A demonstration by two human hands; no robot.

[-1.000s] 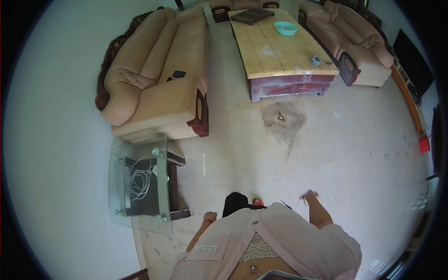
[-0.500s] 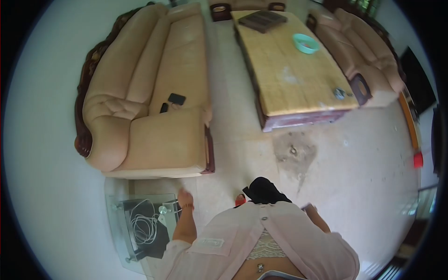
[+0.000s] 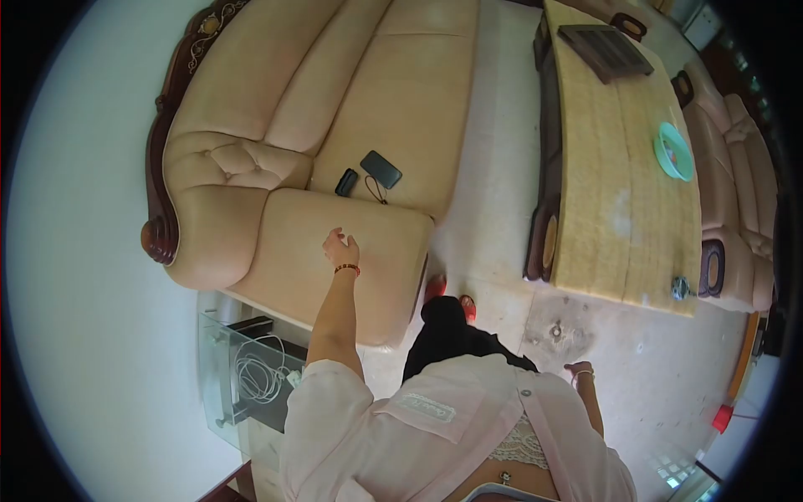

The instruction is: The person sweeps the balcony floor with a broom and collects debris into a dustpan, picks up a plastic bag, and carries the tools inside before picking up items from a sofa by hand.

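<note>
My left hand [image 3: 341,248] reaches out above the beige sofa's padded arm [image 3: 335,259], its fingers loosely apart and holding nothing. Just beyond it, on the sofa seat, lie a dark phone [image 3: 381,169], a small black case-like object [image 3: 346,181] and a thin brown cord loop [image 3: 376,191]. My left hand is apart from all three. Low at my right side hangs my right hand [image 3: 579,368], over the tiled floor. It looks loosely open, small in view, with no object visible in it.
A long marble-topped table [image 3: 627,226] stands right of the sofa, bearing a dark slatted tray [image 3: 604,50], a turquoise basin [image 3: 673,151] and a small shiny item [image 3: 681,289]. Left of me, a glass stand [image 3: 219,410] carries coiled white cable [image 3: 259,378]. A floor stain [image 3: 559,330] lies ahead.
My view has come closer to the sofa and turned left. My left hand has moved from above the glass stand to over the sofa arm. The phone and black object have stayed on the seat.
</note>
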